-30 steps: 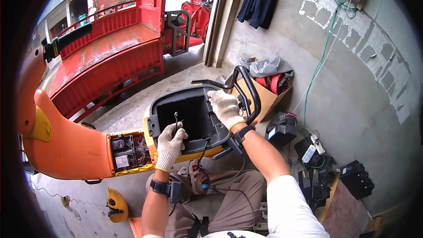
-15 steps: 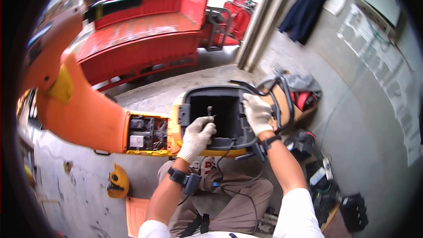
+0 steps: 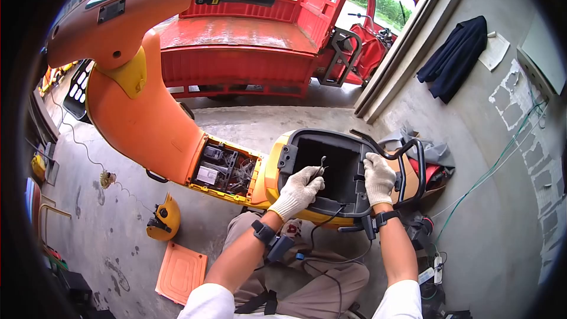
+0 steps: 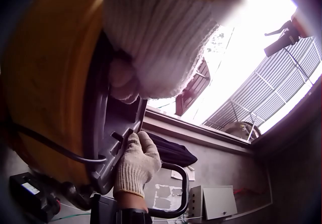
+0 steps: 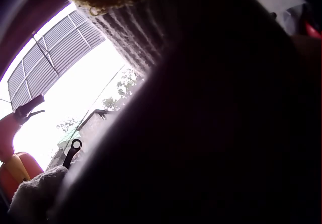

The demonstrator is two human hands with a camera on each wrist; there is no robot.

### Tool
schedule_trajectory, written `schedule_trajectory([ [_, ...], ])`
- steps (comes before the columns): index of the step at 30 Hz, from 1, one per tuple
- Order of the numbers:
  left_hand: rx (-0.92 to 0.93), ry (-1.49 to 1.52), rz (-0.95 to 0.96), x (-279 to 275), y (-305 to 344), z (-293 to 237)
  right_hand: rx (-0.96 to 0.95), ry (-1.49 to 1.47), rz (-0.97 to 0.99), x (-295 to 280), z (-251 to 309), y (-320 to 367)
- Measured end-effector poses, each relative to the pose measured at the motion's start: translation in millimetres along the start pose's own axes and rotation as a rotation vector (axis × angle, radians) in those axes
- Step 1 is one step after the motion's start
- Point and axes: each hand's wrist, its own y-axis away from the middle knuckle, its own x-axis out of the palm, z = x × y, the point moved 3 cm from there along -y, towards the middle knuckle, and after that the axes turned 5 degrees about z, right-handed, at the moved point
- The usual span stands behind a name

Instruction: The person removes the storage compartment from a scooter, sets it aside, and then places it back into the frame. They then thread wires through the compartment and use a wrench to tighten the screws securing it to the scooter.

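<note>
In the head view the gloved left hand (image 3: 300, 191) pinches a small wrench (image 3: 322, 164) over the dark opening of the scooter's seat compartment (image 3: 323, 134). That wrench's ring end (image 5: 76, 144) sticks up from the left glove (image 5: 39, 194) in the right wrist view. The gloved right hand (image 3: 379, 181) grips the compartment's right rim, beside the black rear rail (image 3: 420, 168). From the left wrist view, the right hand (image 4: 137, 164) lies on the rim near a black cable (image 4: 55, 146). What its fingertips hold there, if anything, is hidden.
The orange scooter body (image 3: 142, 124) and an open bay of wiring (image 3: 227, 168) lie left. A yellow part (image 3: 167, 217) and an orange panel (image 3: 182, 273) are on the floor. A red cargo tricycle (image 3: 236, 68) stands behind; a box and cables are at the right.
The head view has swung left, so the scene sits further right and more of the scooter's front shows. Both hands keep their places at the compartment, the wrench still in the left.
</note>
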Motion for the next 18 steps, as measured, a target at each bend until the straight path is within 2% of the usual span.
schedule_trajectory([
  [7, 0.009, -0.002, 0.007, -0.6, 1.1, -3.1, -0.096, -0.034, -0.019, 0.0, 2.6, 0.0],
  [12, -0.042, 0.021, -0.036, 1.9, -0.3, -2.9, -0.014, 0.019, 0.003, -2.2, 2.4, -0.7],
  [15, -0.072, 0.06, -0.027, 1.7, -3.9, 1.8, -0.124, -0.065, -0.078, -3.1, 6.1, -0.7],
  [16, -0.072, 0.079, -0.011, 1.1, -2.9, 1.6, -0.144, -0.004, -0.01, -2.2, 4.8, 0.2],
  [18, -0.04, 0.139, 0.021, 1.8, -2.8, 2.7, -0.077, 0.015, 0.001, 0.6, 2.1, 0.3],
])
